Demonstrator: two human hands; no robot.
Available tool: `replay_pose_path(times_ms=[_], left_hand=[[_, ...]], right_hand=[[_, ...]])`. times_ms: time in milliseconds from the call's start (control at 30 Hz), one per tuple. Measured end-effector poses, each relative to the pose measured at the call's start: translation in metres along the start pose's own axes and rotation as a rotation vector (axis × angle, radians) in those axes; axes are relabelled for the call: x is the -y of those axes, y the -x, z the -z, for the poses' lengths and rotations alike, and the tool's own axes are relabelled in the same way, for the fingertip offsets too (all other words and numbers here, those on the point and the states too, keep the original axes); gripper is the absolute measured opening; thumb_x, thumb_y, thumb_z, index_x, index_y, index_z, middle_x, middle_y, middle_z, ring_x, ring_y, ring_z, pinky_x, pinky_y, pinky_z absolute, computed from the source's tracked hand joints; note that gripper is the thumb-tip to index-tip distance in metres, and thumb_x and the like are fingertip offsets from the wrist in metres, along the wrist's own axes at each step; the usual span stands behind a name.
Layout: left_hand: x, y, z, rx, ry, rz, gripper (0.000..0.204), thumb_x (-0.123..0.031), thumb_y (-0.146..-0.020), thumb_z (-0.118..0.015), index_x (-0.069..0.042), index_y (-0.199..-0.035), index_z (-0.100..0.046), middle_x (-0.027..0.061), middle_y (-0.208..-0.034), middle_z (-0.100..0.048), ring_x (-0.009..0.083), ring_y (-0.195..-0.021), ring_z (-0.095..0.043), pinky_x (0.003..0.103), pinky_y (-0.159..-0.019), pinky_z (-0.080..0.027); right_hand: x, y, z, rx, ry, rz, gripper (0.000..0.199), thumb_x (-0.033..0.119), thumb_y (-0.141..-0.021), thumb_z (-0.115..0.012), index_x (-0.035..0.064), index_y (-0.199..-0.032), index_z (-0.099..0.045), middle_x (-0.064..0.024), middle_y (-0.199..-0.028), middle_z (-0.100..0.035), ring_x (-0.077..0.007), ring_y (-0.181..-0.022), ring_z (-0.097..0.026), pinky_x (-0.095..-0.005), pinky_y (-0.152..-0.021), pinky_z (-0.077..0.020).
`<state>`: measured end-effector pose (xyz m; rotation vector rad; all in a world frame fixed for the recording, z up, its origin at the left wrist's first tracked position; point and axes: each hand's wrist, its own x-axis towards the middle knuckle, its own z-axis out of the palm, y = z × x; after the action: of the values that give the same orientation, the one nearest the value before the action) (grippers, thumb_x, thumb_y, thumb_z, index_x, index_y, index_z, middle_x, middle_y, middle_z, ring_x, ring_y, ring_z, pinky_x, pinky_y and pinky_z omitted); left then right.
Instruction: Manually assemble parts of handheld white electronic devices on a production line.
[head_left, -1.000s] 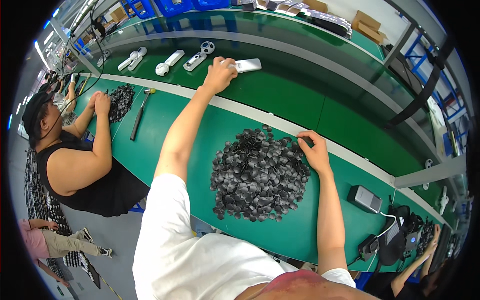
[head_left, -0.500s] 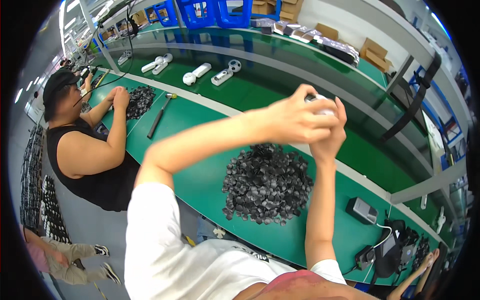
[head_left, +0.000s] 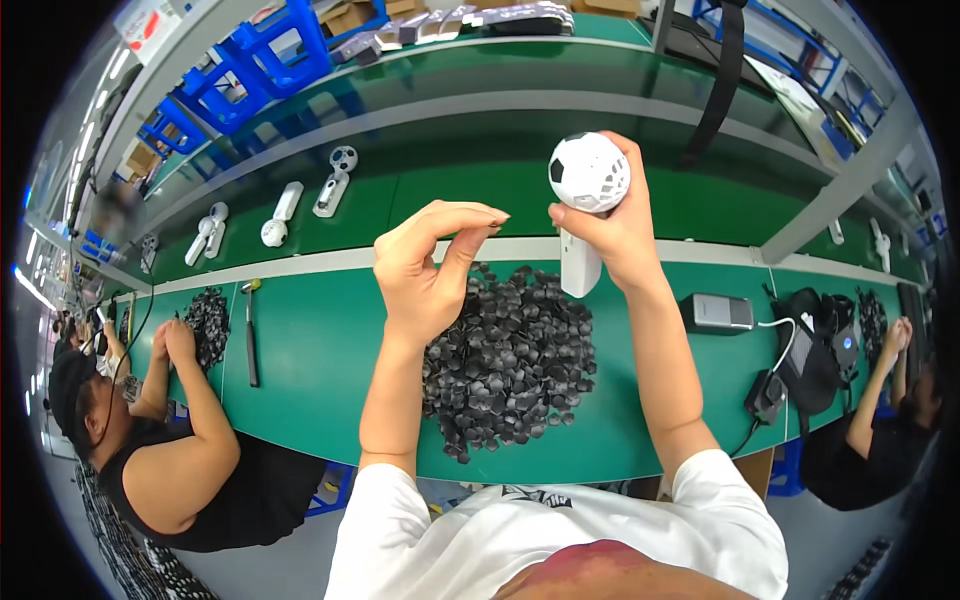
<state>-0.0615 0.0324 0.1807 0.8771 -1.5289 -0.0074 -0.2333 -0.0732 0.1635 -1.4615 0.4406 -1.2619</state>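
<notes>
right hand (head_left: pixel 615 225) grips a white fan (head_left: pixel 588 190) with a football-pattern head, raised over the worktop's (head_left: pixel 320 350) far edge. left hand (head_left: pixel 430 265) just beside it — fingertips pinched, contents too small to tell. black chip pile (head_left: pixel 510 355) below, mid-worktop.

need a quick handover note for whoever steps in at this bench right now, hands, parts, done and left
Right hand: gripping a white handheld fan with a football-patterned head, held up above the bench.
Left hand: raised beside it, fingertips pinched; too small to tell whether a piece is in them.
Pile of small black pieces lies on the green bench below the hands.
Done: more white fans lie on the far strip.
Left: most of the pile.
</notes>
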Motion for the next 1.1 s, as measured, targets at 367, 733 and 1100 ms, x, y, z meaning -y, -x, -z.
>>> replay_pose_path(times_ms=[367,733,1100], left_hand=[[0.011,0.001,-0.021,0.142,-0.240,-0.313,0.032,0.011,-0.065,-0.074,-0.003,-0.093,-0.072,0.0065,-0.080,-0.062,0.0224,-0.071,-0.057,0.031,-0.058,-0.045],[0.012,0.010,-0.012,0.305,-0.323,-0.183,0.018,0.003,-0.099,-0.044,0.001,-0.107,-0.060,0.0098,-0.100,-0.049,0.0137,-0.069,-0.047,0.025,-0.054,-0.044],[0.025,0.016,-0.013,0.261,-0.158,-0.028,0.009,-0.007,-0.103,-0.046,0.000,-0.101,-0.051,0.0101,-0.100,-0.049,0.0116,-0.063,-0.045,0.023,-0.051,-0.041]], right_hand=[[0.019,-0.006,0.014,0.156,0.249,0.184,0.060,0.034,-0.065,-0.084,0.0054,-0.111,-0.060,-0.0071,-0.098,-0.066,-0.0187,-0.089,-0.066,-0.0312,-0.076,-0.0524],[-0.023,-0.040,0.085,-0.540,0.010,0.384,0.071,0.031,-0.070,-0.084,0.0032,-0.122,-0.044,-0.0163,-0.097,-0.065,-0.0278,-0.087,-0.067,-0.0388,-0.074,-0.0537],[-0.021,-0.023,0.053,-0.010,-0.358,-0.358,0.078,0.023,-0.082,-0.074,0.0103,-0.139,-0.022,-0.0153,-0.105,-0.055,-0.0236,-0.078,-0.065,-0.0364,-0.056,-0.0561]])
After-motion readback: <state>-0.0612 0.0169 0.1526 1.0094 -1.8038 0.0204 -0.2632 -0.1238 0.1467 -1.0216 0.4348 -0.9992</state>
